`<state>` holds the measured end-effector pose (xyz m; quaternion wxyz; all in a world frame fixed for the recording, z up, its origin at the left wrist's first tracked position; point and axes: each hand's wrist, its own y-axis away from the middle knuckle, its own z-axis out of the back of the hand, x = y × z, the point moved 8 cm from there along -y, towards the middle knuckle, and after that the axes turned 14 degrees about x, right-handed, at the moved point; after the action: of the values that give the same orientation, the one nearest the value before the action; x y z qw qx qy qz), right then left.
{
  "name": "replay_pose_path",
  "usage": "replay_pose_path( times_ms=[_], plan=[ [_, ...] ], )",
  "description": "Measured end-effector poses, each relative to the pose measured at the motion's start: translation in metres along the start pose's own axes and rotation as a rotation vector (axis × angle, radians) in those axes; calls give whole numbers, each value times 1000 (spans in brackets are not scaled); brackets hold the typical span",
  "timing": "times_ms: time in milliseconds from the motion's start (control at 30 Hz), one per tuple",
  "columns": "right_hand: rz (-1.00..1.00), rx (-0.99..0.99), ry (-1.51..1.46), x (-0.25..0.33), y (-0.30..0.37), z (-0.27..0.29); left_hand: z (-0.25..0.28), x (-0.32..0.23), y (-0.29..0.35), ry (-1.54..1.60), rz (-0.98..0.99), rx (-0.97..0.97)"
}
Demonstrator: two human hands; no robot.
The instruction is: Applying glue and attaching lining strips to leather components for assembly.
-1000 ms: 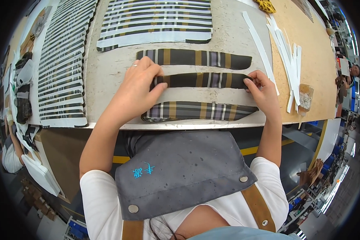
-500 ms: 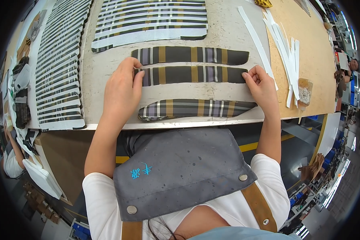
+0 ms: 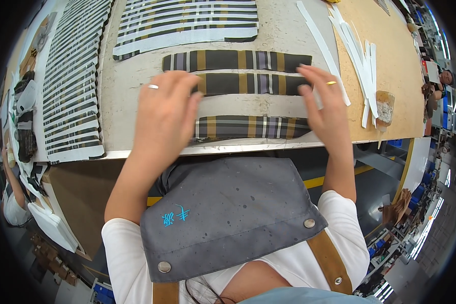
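Observation:
Three plaid fabric strips in black, brown, grey and white lie crosswise before me. The far strip (image 3: 243, 60) is flat on the table, with the middle strip (image 3: 248, 84) just below it. Nearer the table edge lies a third strip (image 3: 253, 127) with a tapered right end. My left hand (image 3: 168, 104) hovers at the middle strip's left end, thumb and fingers apart, hiding that end and part of the near strip. At the other end my right hand (image 3: 325, 101) is spread open, its fingertips beside the strip's tip. Neither hand grips anything.
A long overlapping row of plaid strips (image 3: 73, 91) lies at the left. Another layered set (image 3: 187, 30) is at the back. White strips (image 3: 357, 55) and a glue-smeared container with a brush-like handle (image 3: 384, 109) sit at the right. The table's front edge (image 3: 228, 149) runs before me.
Both hands have let go of the middle strip's ends and opened. My left hand has shifted a little right across the strip; my right hand's fingers have spread.

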<state>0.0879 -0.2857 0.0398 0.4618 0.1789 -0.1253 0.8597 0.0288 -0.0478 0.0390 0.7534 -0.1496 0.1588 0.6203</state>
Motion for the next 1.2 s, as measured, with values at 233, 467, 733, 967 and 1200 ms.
replay_pose_path(
  times_ms=[233,467,733,967,1200],
  plan=[
    [267,415,105,55,0,-70,-52,-32,3,-98,-168,334],
    [86,497,154,8,19,-50,-47,-5,13,-70,-22,356],
    [-101,427,218,-22,28,-28,-41,-1,14,-26,-4,345],
    [164,313,-203,49,11,-35,-23,-22,19,-26,-137,224],
    [256,441,-261,65,14,-70,-49,-19,37,226,-99,381]
  ],
)
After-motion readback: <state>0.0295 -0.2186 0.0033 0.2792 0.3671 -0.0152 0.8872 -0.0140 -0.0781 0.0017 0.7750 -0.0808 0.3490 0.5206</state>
